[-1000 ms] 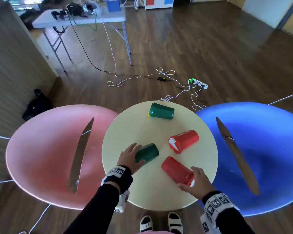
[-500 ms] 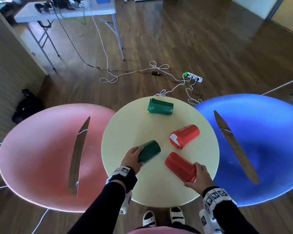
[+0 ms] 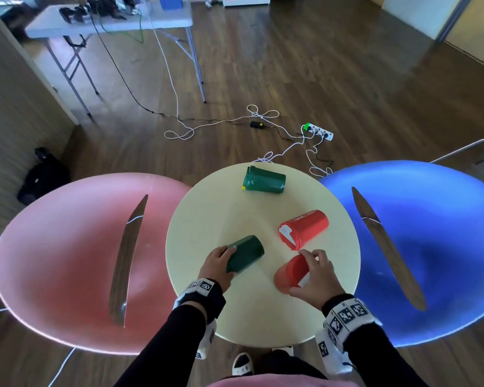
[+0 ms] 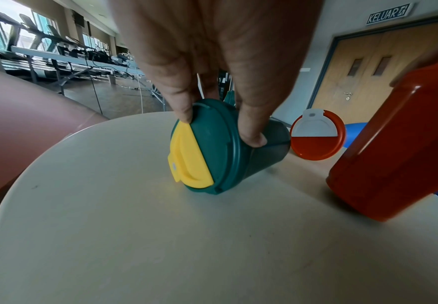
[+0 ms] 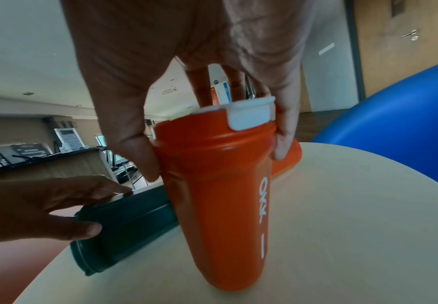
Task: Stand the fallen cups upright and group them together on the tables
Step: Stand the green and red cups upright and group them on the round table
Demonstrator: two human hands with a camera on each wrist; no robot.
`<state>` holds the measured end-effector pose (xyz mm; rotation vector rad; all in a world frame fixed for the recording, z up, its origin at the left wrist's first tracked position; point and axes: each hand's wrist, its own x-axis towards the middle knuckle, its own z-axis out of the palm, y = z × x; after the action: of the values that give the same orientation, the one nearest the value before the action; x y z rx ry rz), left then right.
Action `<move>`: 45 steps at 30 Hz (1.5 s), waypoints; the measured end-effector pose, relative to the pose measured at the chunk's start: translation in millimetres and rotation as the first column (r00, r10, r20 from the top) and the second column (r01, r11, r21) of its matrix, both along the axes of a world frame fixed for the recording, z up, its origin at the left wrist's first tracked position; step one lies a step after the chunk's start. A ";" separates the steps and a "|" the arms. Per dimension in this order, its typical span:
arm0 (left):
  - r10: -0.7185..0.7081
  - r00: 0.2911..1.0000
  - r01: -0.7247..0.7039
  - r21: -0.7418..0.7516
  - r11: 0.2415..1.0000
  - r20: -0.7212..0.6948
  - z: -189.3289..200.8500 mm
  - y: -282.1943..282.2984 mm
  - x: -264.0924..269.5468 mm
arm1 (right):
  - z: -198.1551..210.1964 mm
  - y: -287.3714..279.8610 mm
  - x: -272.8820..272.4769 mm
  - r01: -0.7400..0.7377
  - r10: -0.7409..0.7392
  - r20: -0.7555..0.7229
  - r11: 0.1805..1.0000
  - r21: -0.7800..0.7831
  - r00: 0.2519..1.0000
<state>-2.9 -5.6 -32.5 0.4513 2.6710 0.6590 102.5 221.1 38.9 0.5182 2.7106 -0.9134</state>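
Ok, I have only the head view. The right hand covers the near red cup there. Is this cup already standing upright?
Observer: Not fully. In the right wrist view the near red cup leans, with its base on the pale yellow table and its lid end up, in the grip of the right hand.
Operator: And the green cup in the left hand, is its lid on?
Observer: Yes. The left wrist view shows a green lid in place with a yellow flap. The cup lies tilted on its side.
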 end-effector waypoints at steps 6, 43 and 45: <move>0.016 1.000 -0.016 -0.011 1.000 -0.010 -0.6 2.6 0.9 | 11.1 -8.1 -11.7 -0.108 0.108 0.033 0.994 -0.008 0.994; 0.111 0.993 -0.112 -0.015 0.994 -0.033 -6.1 12.1 3.6 | 2.2 53.6 -69.3 -0.241 0.236 -0.155 0.971 -0.010 0.959; 0.121 0.992 -0.122 -0.014 0.992 -0.034 -7.1 12.4 3.9 | -1.0 61.7 -86.5 -0.294 0.297 -0.066 0.954 0.057 0.952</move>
<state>0.9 6.8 -39.6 0.2996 2.7503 0.6703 15.9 282.7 37.9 0.0801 2.7773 -0.8037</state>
